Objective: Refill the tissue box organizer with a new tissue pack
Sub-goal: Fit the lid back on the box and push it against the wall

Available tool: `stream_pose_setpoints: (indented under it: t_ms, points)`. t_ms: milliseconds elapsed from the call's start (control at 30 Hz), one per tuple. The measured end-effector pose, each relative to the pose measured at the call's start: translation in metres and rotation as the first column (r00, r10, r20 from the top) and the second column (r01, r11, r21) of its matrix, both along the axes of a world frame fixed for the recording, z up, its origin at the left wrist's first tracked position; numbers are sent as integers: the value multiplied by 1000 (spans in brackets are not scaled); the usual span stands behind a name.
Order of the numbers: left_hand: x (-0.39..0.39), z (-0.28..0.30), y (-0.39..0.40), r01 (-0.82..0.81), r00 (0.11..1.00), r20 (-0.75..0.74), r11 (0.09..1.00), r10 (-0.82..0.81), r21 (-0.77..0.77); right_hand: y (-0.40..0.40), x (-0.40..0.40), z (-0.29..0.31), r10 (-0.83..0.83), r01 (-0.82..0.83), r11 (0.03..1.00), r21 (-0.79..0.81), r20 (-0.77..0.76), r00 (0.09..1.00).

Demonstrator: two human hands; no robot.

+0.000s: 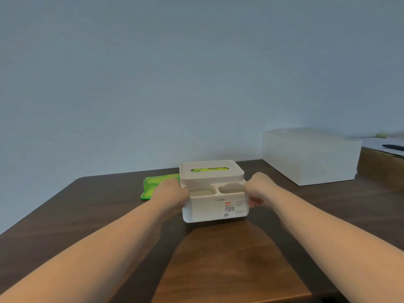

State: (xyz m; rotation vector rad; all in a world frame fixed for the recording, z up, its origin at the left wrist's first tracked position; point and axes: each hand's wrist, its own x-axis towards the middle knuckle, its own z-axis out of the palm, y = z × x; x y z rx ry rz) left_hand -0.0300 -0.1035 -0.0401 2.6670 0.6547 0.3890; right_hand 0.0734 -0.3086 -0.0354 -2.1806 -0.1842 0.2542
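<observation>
A white tissue box organizer [213, 207] stands on the dark wooden table [109, 215], its lid on and green packaging showing through the lid's oval slot [209, 170]. Two empty front compartments face me. My left hand [169, 192] grips its left side. On the opposite side, my right hand [259, 189] grips the right wall. A green tissue pack [153, 184] lies flat on the table just left of the organizer, partly hidden behind my left hand.
A large white box [312, 157] sits at the back right of the table. Beyond it, a lighter surface holds a dark pen-like object [392, 147]. A plain wall rises behind the table's far edge.
</observation>
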Motion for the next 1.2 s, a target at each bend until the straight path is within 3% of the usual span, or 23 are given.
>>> stream_pose_setpoints:
  t_ms: [100, 333, 867, 1200]
  points:
    - [33, 0, -10, 31, 999, 22, 1000, -31, -2, -12, 25, -1, -70, 67, 995, 72, 28, 997]
    - [111, -3, -27, 39, 999, -12, 996, -40, -81, -23, 82, -2, -136, 149, 970, -191, 75, 988]
    - [263, -17, -42, 75, 997, 8, 983, -74, -168, -27, 208, 8, -289, 315, 887, -339, 125, 949]
    - [297, -19, -46, 98, 995, 52, 974, -90, -205, -26, 245, -4, -354, 387, 898, -210, 178, 918]
